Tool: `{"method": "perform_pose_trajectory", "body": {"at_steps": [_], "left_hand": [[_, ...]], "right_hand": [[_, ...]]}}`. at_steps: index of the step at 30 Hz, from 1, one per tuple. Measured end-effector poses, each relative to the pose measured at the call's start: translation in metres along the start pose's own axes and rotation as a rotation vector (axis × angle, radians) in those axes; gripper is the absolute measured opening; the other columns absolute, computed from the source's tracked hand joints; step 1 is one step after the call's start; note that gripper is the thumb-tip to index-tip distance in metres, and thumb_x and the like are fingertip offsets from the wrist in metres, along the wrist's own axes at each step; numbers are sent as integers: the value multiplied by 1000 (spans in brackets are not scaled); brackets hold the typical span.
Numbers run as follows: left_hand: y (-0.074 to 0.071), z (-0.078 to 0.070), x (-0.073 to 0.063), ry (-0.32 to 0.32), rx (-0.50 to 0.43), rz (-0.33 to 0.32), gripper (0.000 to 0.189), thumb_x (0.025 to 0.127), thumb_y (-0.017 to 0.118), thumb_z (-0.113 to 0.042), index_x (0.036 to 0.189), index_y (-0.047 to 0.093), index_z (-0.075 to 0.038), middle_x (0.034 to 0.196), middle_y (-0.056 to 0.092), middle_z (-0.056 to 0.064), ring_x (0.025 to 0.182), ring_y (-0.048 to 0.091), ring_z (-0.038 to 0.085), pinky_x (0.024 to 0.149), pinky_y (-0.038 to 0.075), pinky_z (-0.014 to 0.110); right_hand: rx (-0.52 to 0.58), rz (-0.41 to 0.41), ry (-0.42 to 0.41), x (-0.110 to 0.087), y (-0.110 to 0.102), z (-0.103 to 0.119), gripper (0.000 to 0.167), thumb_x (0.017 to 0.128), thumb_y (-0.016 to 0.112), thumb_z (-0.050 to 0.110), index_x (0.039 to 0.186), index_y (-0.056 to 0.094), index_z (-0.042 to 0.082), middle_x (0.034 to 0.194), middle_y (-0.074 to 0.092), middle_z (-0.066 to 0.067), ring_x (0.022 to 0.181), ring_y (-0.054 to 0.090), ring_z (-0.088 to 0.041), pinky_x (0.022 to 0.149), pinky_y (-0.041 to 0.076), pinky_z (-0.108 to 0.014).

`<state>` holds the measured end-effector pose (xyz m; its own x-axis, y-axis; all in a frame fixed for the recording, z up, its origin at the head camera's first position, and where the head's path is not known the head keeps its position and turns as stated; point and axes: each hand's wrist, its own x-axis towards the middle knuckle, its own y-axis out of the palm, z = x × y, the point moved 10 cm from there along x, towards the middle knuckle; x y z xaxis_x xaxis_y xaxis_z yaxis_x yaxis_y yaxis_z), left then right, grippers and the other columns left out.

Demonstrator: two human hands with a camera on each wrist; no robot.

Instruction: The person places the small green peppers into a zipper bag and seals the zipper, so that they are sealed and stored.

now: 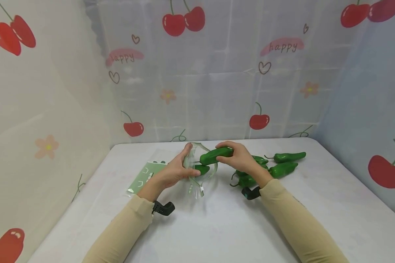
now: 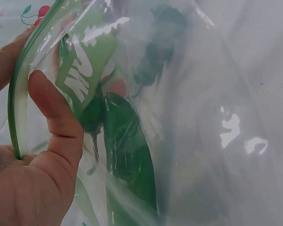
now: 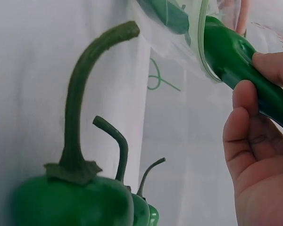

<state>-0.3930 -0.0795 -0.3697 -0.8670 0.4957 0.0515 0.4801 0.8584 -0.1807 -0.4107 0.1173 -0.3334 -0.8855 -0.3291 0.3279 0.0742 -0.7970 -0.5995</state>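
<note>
My left hand [image 1: 172, 171] holds a clear zip bag [image 2: 217, 89] by its rim, with the green zip edge between thumb and fingers and the mouth spread toward the right. Inside the bag lies a green pepper [image 2: 127, 155], seen through the plastic. Between thumb and fingertips, my right hand [image 1: 240, 157] pinches another green pepper [image 1: 212, 156]. Its stem end points left into the bag's mouth, and the zip edge crosses it in the right wrist view. A pile of loose green peppers [image 1: 247, 180] lies below and beside my right wrist.
Flat on the table [image 1: 210, 233] at the left lies a clear plastic bag with a green print [image 1: 143, 179]. Two peppers, a farther one [image 1: 289, 157] and a nearer one [image 1: 283, 169], lie to the right. Curtains with cherry prints [image 1: 210, 84] stand behind and at both sides.
</note>
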Motion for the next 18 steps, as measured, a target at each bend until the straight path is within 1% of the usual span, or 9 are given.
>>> {"method": "perform_pose_trajectory", "body": {"at_steps": [4, 9, 14, 16, 18], "left_hand": [[0, 1, 1, -2, -11, 4, 126, 79, 91, -14, 167, 1, -25, 174, -5, -11, 159, -10, 16, 130, 9, 46], [1, 0, 0, 0, -25, 17, 126, 80, 90, -13, 167, 0, -26, 173, -6, -12, 159, -7, 15, 129, 14, 45], [2, 0, -1, -4, -26, 16, 125, 81, 89, -12, 167, 0, -26, 173, -6, -12, 159, -4, 17, 127, 20, 46], [2, 0, -1, -7, -24, 17, 124, 81, 88, -11, 167, 0, -27, 173, -6, -12, 159, -3, 17, 127, 21, 46], [2, 1, 0, -7, -22, 17, 123, 81, 88, -10, 167, 1, -26, 173, -6, -12, 159, -3, 17, 127, 19, 46]], "right_hand": [[-15, 11, 3, 1, 7, 0, 43, 92, 79, 23, 133, 67, 15, 128, 67, -9, 92, 67, -20, 80, 57, -34], [-17, 11, 0, 2, 12, 2, 44, 92, 79, 22, 133, 66, 15, 132, 65, -8, 96, 67, -22, 83, 57, -36], [-11, 13, 1, 2, 16, 1, 47, 91, 80, 22, 135, 65, 14, 134, 64, -8, 93, 66, -20, 80, 57, -33], [-1, 21, 2, 2, 19, 0, 48, 92, 80, 21, 135, 64, 12, 131, 66, -8, 90, 66, -20, 77, 56, -32], [12, 30, 2, 3, 22, 0, 47, 92, 80, 20, 135, 63, 11, 127, 67, -8, 88, 67, -20, 76, 56, -32]]}}
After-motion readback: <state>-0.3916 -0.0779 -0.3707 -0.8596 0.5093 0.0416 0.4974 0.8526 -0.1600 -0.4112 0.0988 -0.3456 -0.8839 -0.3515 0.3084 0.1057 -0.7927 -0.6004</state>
